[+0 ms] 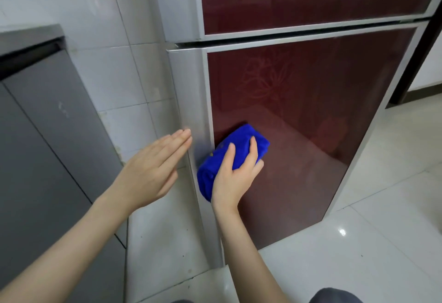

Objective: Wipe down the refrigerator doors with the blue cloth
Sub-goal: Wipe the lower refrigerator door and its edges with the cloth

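Low on the red fridge door point(299, 111), my right hand point(233, 183) grips the bunched blue cloth point(239, 135), left hand point(150, 171) flat; pushing hard might make it slip.

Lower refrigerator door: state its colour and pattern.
Lower door: glossy dark red, faint floral outlines; head view.

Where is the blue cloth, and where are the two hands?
cloth point(239, 135): head view, its upper folded part.
right hand point(235, 178): head view, back of the hand.
left hand point(153, 171): head view, back of the hand.
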